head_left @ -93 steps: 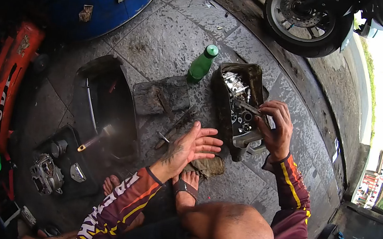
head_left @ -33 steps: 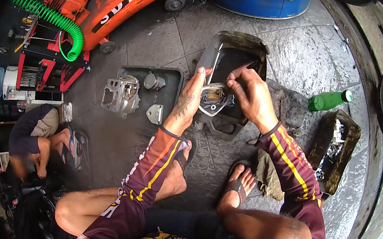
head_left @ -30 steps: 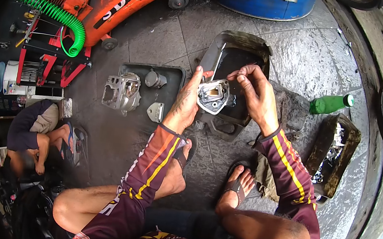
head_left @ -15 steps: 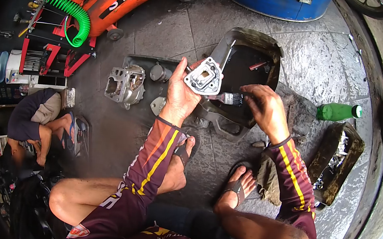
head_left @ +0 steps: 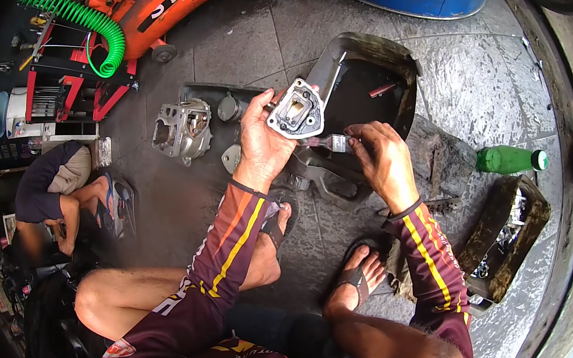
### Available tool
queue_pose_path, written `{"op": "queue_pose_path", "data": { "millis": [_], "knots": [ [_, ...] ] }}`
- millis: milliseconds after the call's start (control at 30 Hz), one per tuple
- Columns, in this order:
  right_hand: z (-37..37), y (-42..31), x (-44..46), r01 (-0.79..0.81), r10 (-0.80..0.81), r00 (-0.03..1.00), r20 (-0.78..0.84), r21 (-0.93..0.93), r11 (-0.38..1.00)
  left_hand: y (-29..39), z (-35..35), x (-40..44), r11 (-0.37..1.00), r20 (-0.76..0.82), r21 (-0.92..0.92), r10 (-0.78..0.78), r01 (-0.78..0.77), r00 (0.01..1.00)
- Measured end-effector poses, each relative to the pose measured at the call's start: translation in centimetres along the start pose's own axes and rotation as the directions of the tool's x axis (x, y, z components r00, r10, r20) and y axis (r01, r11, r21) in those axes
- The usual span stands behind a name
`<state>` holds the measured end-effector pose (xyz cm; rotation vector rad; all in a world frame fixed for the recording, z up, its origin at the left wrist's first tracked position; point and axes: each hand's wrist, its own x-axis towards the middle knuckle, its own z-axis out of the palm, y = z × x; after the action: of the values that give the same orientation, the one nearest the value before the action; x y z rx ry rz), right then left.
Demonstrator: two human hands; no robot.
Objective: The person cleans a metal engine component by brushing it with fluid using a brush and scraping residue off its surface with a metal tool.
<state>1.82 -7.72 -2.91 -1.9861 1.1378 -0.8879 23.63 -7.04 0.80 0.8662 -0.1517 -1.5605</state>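
My left hand [head_left: 262, 141] grips a small metal engine housing [head_left: 297, 109], its flat gasket face, several bolt holes and central opening turned up. Just right of it, a paintbrush [head_left: 336, 143] lies sideways with its metal ferrule showing. Part of the brush handle is hidden under the housing. The fingers of my right hand [head_left: 388, 159] are curled together over the bristle end, which they cover. Below the brush is the edge of a dark plastic pan [head_left: 411, 73] holding dark liquid and a red-handled item [head_left: 382, 90].
An engine case [head_left: 184, 130] and a piston-like cylinder [head_left: 231, 108] stand to the left. A green bottle [head_left: 511, 161] and a grimy box of metal parts [head_left: 506, 236] are at right. An orange compressor [head_left: 179, 4] sits at upper left; another person [head_left: 52, 184] crouches at left.
My right hand has moved slightly left, and its fingers now cover the paintbrush's bristles. The housing has turned a little in my left hand. The whole view has shifted slightly.
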Motion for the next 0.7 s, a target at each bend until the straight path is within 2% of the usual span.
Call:
{"op": "queue_pose_path", "data": {
  "millis": [200,300,400,467,533,633,700],
  "knots": [
    [0.3,-0.3,-0.8,-0.016,0.019,1.000,-0.024,0.095,0.995,-0.3,0.6,0.1,0.992,0.024,0.092,0.086,-0.088,0.996],
    [-0.1,-0.9,-1.0,-0.082,0.085,0.996,-0.021,0.131,0.988,-0.8,0.7,0.1,0.983,0.053,0.133,0.120,-0.126,0.991],
    [-0.7,-0.9,-1.4,-0.110,0.132,0.985,-0.109,0.192,0.975,-1.0,0.8,0.1,0.982,0.089,0.128,0.129,-0.139,0.988],
    [-1.1,-0.9,-1.6,-0.157,0.206,0.963,-0.172,0.260,0.953,-1.2,1.3,-0.2,0.966,0.094,0.194,0.154,-0.170,0.984],
    [-1.4,-1.0,-1.6,-0.164,0.209,0.958,-0.198,0.222,0.961,-1.6,1.8,-0.4,0.961,0.116,0.211,0.155,-0.177,0.981],
    [-1.2,-2.0,-0.6,-0.162,0.260,0.915,-0.310,0.308,0.938,-2.9,2.4,-0.5,0.885,0.150,0.355,0.266,-0.303,0.952],
    [-0.8,-2.7,0.5,-0.123,0.247,0.906,-0.344,0.345,0.931,-4.0,3.0,-0.9,0.854,0.175,0.399,0.287,-0.334,0.942]
  ]
}}
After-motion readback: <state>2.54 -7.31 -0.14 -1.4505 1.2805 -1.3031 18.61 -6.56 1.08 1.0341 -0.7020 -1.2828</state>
